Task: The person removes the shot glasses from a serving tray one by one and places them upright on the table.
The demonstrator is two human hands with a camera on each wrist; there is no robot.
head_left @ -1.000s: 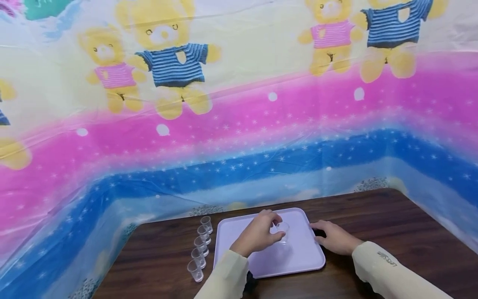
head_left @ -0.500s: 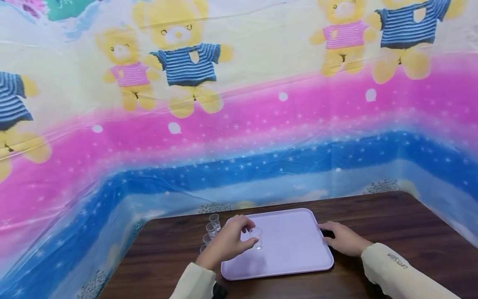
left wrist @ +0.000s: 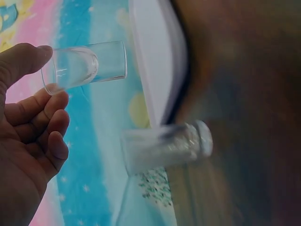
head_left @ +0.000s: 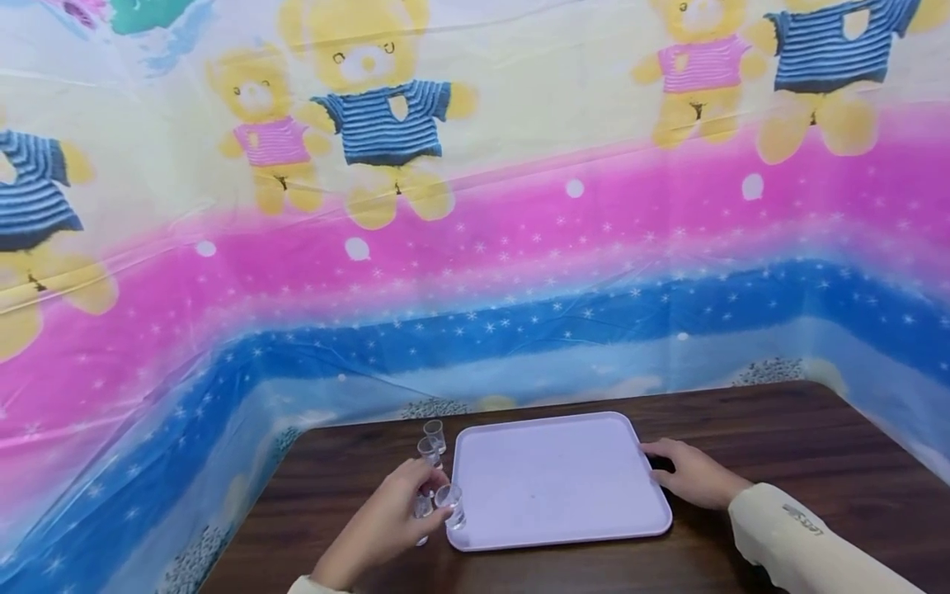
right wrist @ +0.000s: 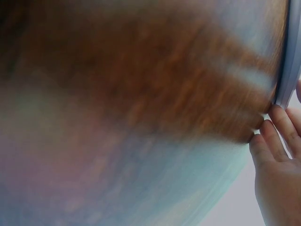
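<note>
My left hand (head_left: 393, 507) pinches a small clear shot glass (left wrist: 110, 61) at its rim between thumb and fingers. In the head view this glass overlaps the left front corner of the pale lilac tray (head_left: 560, 483), beside a row of similar glasses. Another shot glass (left wrist: 160, 148) stands close to it in the left wrist view. The row's far glass (head_left: 435, 437) is visible behind my hand, which hides part of the row. My right hand (head_left: 693, 472) rests at the tray's right edge. In the right wrist view its fingertips (right wrist: 277, 115) lie right at the rim, fingers nearly straight.
The tray lies flat on a dark wooden table (head_left: 787, 445). Behind the table hangs a cloth (head_left: 519, 247) printed with bears, and it wraps round the far side and both corners.
My left hand has carried the shot glass from over the tray's middle leftward to the row of glasses. My right hand stays at the tray's right edge. The head view has shifted slightly.
</note>
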